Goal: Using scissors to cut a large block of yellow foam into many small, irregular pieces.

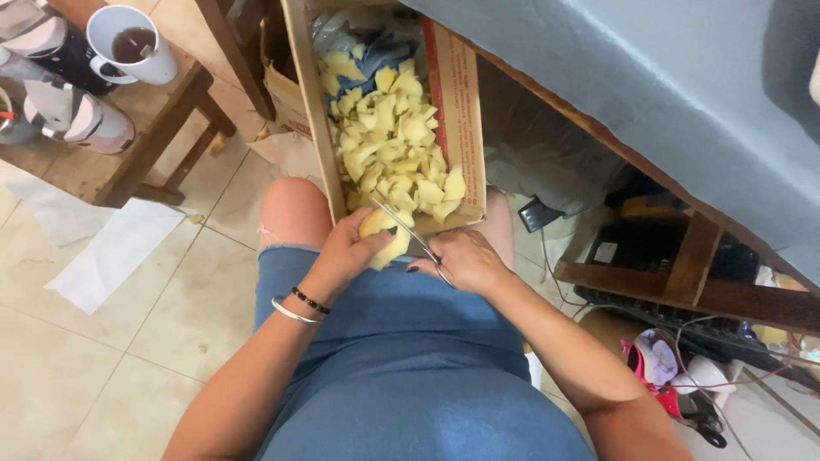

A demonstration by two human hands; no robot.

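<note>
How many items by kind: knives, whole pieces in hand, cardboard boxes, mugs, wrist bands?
Metal-bladed knife in the right hand: 1
Pale yellow peeled piece in the left hand: 1
Brown cardboard box of yellow cut chunks: 1
White mug of dark drink on the wooden stool: 1
Wrist bands, one black beaded, one white: 2
Total: 6

floor [102,341]: pale square tiles, grout lines seen, a white sheet of paper [111,252] laid flat on it | left: wooden stool [128,162] loaded with a white mug [128,43] of dark drink | right: table [683,94] draped in a grey-blue cloth, wooden frame [692,273] and cables seen beneath | light: even, soft
</note>
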